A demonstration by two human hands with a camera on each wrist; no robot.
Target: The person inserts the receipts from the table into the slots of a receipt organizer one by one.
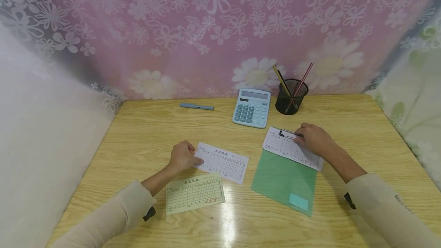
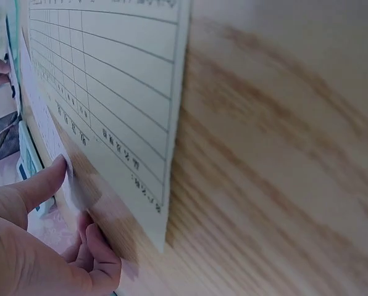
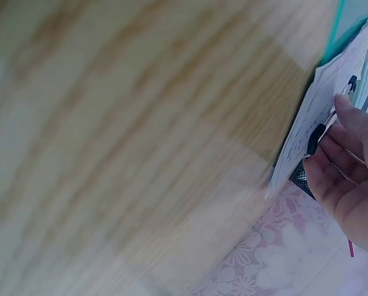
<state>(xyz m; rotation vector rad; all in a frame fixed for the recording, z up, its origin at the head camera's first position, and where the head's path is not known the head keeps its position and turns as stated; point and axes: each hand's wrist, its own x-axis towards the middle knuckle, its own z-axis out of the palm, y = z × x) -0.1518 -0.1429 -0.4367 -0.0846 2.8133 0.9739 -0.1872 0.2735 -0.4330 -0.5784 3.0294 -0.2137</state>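
Note:
My left hand [image 1: 182, 156] pinches the left edge of a white printed form slip [image 1: 224, 163] between thumb and fingers. In the left wrist view, that slip's edge bends slightly at the thumb. Just in front lies a pale yellow form slip [image 1: 194, 194] with a red stamp, flat on the table. To the right is a green clipboard [image 1: 284, 177] with white form slips [image 1: 273, 141] under its top end. My right hand [image 1: 315, 139] grips the clipboard's metal clip [image 1: 286, 134] with thumb and fingers, as the right wrist view shows. It covers the clip's right part.
A blue calculator [image 1: 250, 108] lies at the back of the wooden table [image 1: 138, 133]. Beside it stands a black mesh pen holder [image 1: 291, 98] with several pencils or pens. A blue pen [image 1: 196, 106] rests farther left. A floral cloth [image 1: 213, 30] hangs behind.

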